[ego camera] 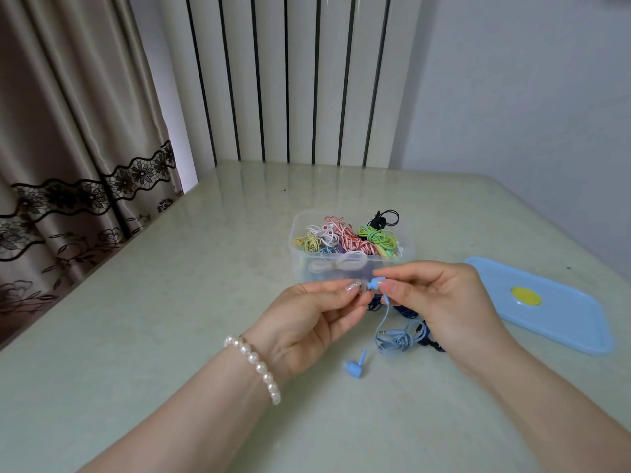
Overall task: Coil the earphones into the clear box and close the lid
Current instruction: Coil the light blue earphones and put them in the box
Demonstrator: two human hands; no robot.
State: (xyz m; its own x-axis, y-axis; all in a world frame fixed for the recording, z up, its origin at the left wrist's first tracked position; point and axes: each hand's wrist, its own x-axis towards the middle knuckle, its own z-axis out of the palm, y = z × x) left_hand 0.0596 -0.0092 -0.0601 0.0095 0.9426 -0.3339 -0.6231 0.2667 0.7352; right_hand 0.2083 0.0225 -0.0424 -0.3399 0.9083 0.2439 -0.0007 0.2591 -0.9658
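Both hands pinch one bud of the light-blue wired earphones [392, 337], left hand [307, 317] and right hand [440, 302] each with a tight fingertip grip, cord bunched on the pale green counter [170, 302] just before the lidless clear plastic box [297, 264], flat blue lid [546, 305] off right.

Glossy pale table [170, 336]: clear box [300, 264] centre; blue lid [563, 322] 3 o'clock; light-blue earphones [392, 341] 6 o'clock.
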